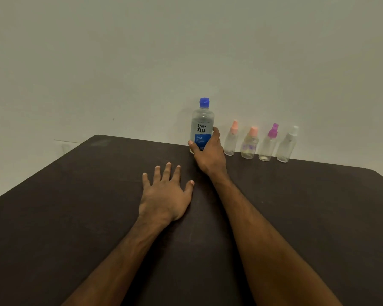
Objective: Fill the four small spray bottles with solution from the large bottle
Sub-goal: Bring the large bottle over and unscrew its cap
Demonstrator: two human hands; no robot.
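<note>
The large clear bottle [202, 124] with a blue cap and blue label stands upright at the table's far edge. My right hand [209, 154] grips its lower part, thumb on the left side and fingers round the right. To its right stand the small clear spray bottles in a row: one with a peach sprayer [231, 141], one with a peach cap [249, 144], one with a purple sprayer [268, 145] and one with a white sprayer [287, 146]. All have their tops on. My left hand [166, 195] rests flat on the table, fingers spread.
The dark brown table [75, 217] runs up to a plain pale wall [142, 62]. Its far edge lies just behind the bottles, and its left and right far corners fall away within view.
</note>
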